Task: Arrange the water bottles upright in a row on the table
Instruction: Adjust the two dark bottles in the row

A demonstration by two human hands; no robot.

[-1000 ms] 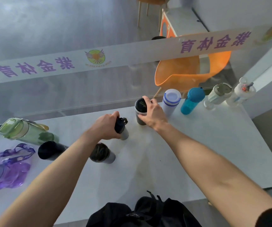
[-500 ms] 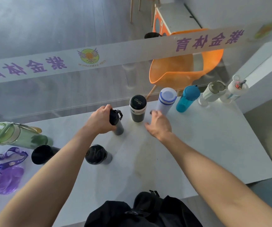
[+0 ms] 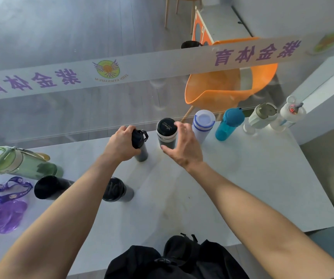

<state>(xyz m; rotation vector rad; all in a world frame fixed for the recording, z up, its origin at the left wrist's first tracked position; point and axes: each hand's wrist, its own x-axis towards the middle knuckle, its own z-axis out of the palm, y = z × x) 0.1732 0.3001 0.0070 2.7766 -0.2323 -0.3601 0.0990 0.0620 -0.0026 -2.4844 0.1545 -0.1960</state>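
Soft, hazy daylight; wide-angle bending at edges; slight blur.

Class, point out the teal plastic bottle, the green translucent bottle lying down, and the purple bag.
Teal plastic bottle (image 3: 225, 132): head view, on its body.
Green translucent bottle lying down (image 3: 24, 164): head view, mid-body.
Purple bag (image 3: 3, 215): head view, on its crumpled plastic.

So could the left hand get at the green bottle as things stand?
Probably not yet: the left hand is closed around the small dark bottle. The green bottle lies unobstructed to its left.

Teal bottle (image 3: 229, 124), white blue-striped bottle (image 3: 202, 125), orange chair (image 3: 230, 87).
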